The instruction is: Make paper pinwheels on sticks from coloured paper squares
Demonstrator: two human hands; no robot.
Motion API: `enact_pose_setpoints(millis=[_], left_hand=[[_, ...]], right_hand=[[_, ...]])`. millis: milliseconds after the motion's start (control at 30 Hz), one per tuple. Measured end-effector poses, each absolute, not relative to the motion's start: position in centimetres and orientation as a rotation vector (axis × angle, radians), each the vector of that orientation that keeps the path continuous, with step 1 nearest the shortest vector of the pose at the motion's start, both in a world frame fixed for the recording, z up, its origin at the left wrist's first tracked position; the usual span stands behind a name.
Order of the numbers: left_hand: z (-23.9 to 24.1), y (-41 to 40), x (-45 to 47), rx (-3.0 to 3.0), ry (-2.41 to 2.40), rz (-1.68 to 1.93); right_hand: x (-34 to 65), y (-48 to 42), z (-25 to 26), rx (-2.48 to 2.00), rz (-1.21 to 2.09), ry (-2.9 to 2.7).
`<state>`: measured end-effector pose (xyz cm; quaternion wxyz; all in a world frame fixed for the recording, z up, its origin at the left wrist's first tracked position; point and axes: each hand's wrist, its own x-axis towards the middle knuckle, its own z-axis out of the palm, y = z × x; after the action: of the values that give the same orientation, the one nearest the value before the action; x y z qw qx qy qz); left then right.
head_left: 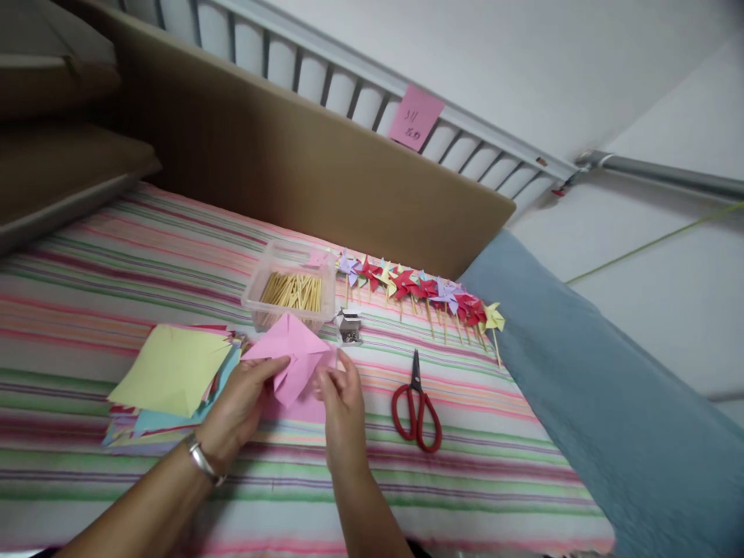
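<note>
My left hand pinches a pink paper pinwheel, thumb on top, its blades folded in toward the middle. Close to the pinwheel's right edge is my right hand, thumb and fingers closed together; what sits between them is too small to make out. Under the pinwheel lies a flat pink sheet. Just beyond, a small open box holds tiny metal pieces. A clear plastic container of short wooden sticks stands behind the pinwheel.
A stack of coloured paper squares lies left. Red-handled scissors rest to the right. A row of pinwheels on sticks lies at the back, before a cardboard panel. Striped cloth covers the table; blue fabric is beyond its right edge.
</note>
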<state>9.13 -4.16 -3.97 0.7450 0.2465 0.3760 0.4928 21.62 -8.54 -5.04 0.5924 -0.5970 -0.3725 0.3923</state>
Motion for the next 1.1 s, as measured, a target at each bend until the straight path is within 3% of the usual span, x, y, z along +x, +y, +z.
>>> enact_pose_setpoints(millis=[167, 300, 1100], left_hand=[[-3.9, -3.0, 7.8, 0.485, 0.843, 1.115], [-3.4, -3.2, 7.8, 0.414, 0.821, 1.046], [-3.5, -4.4, 8.8, 0.763, 0.868, 0.942]], right_hand=[[22.2, -9.5, -4.7, -1.426, 0.149, -1.621], [21.5, -9.6, -4.8, -1.385, -0.071, -1.875], [21.9, -9.3, -3.5, -1.523, 0.278, -1.606]])
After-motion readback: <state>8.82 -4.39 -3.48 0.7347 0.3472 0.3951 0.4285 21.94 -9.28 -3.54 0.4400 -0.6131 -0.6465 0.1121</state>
